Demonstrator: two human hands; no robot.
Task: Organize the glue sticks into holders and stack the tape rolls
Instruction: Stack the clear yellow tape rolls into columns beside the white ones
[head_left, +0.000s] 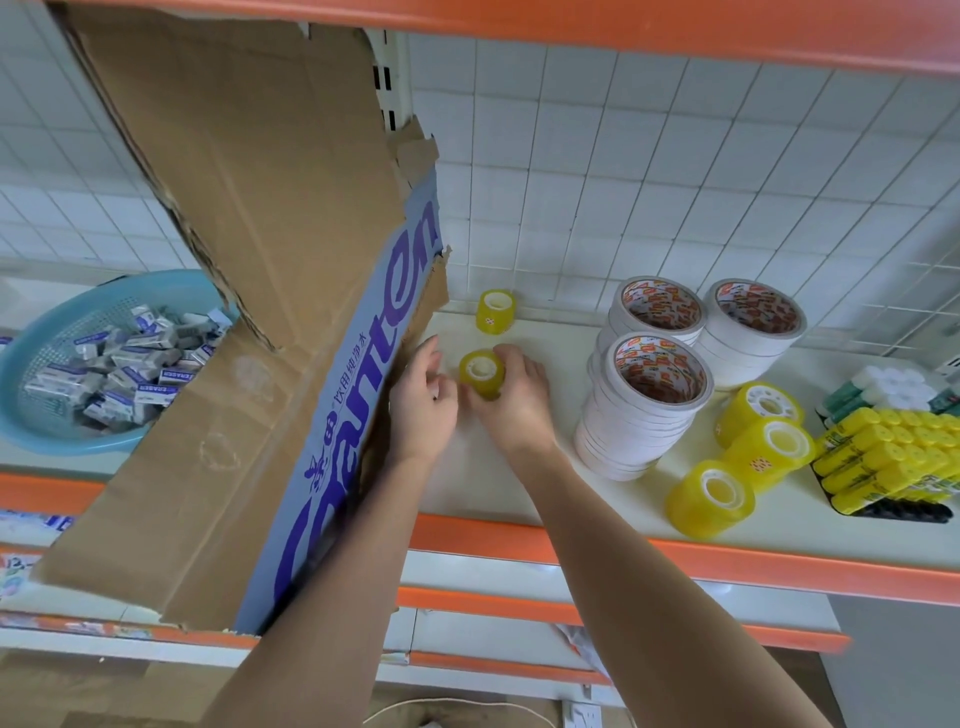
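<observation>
Fingers of right hand curl round yellow tape roll; left hand fingers loosely curled beside it.

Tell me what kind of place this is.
Probably a stationery shop: an orange-edged display shelf holds stacked white tape rolls, rows of glue sticks and a basket of boxed erasers.

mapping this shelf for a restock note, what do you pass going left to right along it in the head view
blue basket of erasers → cardboard box → left hand → small yellow tape roll held in the right hand → white tape stacks → large yellow tape rolls → yellow glue sticks
</observation>
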